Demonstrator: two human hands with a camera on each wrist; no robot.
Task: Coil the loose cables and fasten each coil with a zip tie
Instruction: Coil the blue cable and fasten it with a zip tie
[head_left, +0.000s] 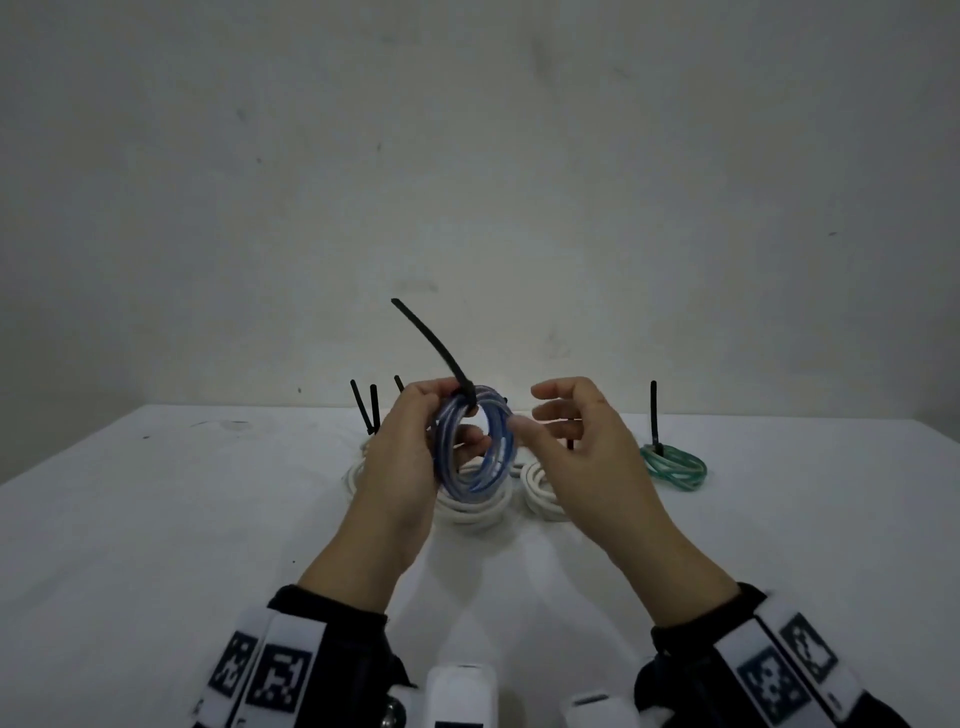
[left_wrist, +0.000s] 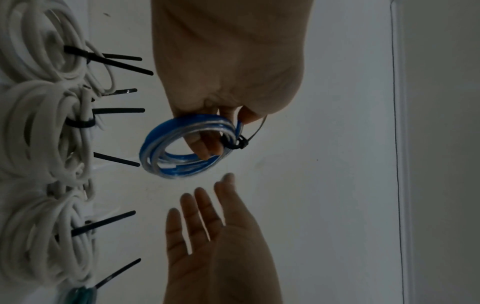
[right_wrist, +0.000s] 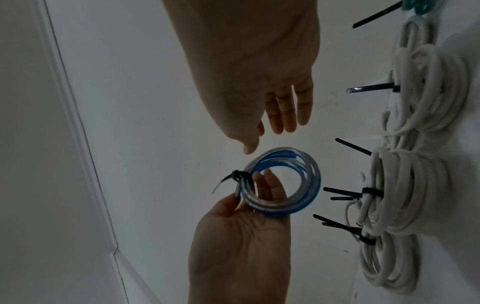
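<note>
Left hand (head_left: 402, 457) grips the zip-tied blue cable coil (head_left: 475, 441), partly hiding it; right hand (head_left: 576, 441) beside it, fingers loosely spread, holding nothing.

A white worktop (head_left: 156, 519) runs back to a pale wall. On it, just beyond and below the hands, lie several white cable coils (head_left: 470, 506), crowded together and touching; each that shows clearly is bound with a black zip tie whose tail (head_left: 358, 408) sticks upward. One more white coil (head_left: 537, 486) lies under the right hand (head_left: 582, 447). Well off to the right of that hand, apart from the white group, a green coil (head_left: 675, 467) lies flat, its black zip tie (head_left: 654, 415) standing upright. Small dark marks speckle the worktop's far left.
</note>
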